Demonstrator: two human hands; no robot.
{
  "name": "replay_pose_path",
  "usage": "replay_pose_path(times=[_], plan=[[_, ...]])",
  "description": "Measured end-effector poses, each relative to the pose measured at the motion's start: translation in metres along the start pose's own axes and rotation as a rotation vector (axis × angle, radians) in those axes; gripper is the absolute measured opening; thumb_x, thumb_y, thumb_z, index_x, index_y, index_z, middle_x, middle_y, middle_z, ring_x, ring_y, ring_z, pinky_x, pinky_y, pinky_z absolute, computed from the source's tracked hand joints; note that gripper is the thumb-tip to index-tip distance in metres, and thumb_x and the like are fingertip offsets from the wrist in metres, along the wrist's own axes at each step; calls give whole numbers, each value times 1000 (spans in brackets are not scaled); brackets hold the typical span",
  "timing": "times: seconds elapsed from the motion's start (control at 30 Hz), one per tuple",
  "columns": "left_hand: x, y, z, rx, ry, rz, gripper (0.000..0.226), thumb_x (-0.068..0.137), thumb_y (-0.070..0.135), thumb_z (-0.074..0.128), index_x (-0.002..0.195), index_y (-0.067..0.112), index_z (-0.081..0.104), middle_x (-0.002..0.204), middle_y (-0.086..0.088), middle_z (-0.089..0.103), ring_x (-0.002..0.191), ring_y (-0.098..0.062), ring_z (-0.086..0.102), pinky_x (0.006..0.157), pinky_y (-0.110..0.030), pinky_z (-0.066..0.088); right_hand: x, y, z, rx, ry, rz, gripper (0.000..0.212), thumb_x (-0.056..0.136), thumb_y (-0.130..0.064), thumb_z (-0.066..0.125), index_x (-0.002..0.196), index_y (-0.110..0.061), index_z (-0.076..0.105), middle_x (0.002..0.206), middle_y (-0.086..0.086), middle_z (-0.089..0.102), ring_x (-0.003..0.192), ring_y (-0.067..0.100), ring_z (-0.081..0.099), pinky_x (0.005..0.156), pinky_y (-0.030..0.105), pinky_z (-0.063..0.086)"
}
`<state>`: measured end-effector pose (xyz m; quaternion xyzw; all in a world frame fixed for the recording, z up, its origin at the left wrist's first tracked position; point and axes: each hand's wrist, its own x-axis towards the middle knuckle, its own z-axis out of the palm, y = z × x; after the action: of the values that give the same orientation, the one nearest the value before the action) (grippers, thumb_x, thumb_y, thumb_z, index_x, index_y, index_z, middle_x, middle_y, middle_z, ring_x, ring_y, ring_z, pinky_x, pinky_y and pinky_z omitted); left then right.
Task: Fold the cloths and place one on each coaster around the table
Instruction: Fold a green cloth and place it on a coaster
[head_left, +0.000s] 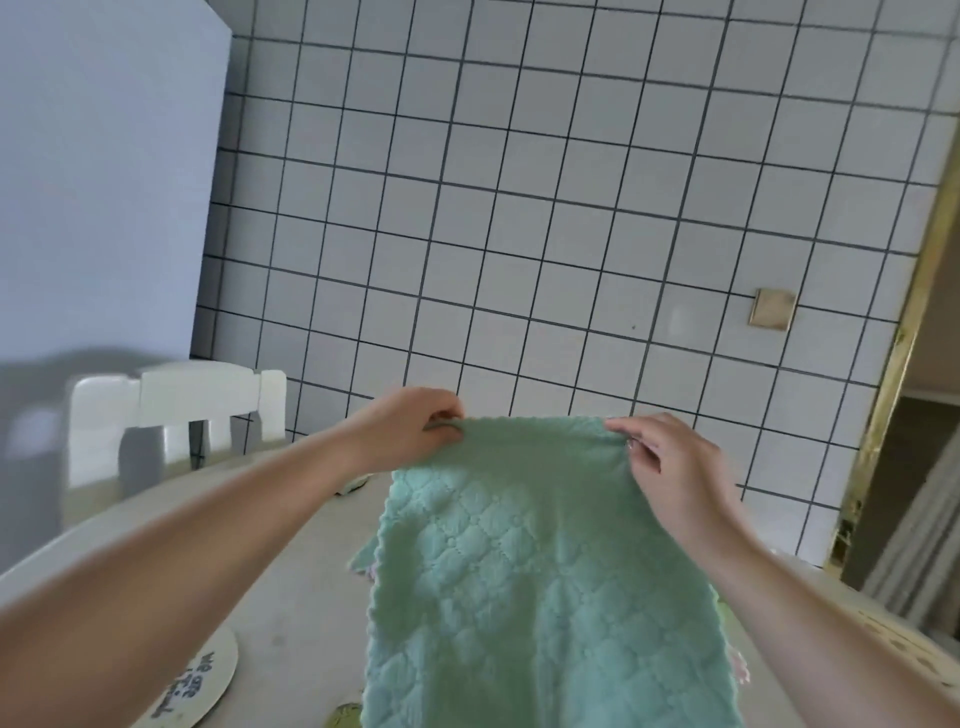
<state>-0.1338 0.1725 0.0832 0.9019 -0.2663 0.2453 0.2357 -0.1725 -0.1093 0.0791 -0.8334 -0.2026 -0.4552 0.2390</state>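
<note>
Fingers (447, 415) of the left hand (410, 426) pinch the top left corner of a green cloth (519, 571); those of the right hand (670, 462) pinch the top right corner, so its upper edge is stretched between the two. Held up over the desk (291, 597), the quilted cloth hangs toward the person and hides much of the surface. More cloth edges, green and pink, peek out beside it (363, 564). A round white coaster (200, 686) with dark lettering lies on the desk at the lower left, partly under the left forearm. Behind the desk stand a white chair (176, 405) and a tiled wall (519, 208).
</note>
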Motion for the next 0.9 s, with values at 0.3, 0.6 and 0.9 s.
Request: replay_pose_path(times=[0.3,0.6,0.9], plan=[[3,-32,-10,-58,330,-135,18,88,36,58,89,19,63,80,4,65,70,-16,60,66,-34,48,14,11,39,-203,-161,179,26,84,-13,50,105,-26,59,101,-4,65,84,22,59,69,35,49],[-62,-32,-28,-213,245,-177,13,85,21,64,89,33,65,87,14,69,84,0,59,72,-13,45,-22,6,34,344,-131,304,24,88,-8,57,89,-31,64,81,-18,64,69,2,56,60,14,41],[-193,-38,41,-395,-177,-454,14,91,22,53,91,30,65,96,21,64,88,8,57,77,-13,43,-167,8,56,499,-515,595,24,91,-12,55,79,-29,66,78,-9,67,74,7,58,63,23,44]])
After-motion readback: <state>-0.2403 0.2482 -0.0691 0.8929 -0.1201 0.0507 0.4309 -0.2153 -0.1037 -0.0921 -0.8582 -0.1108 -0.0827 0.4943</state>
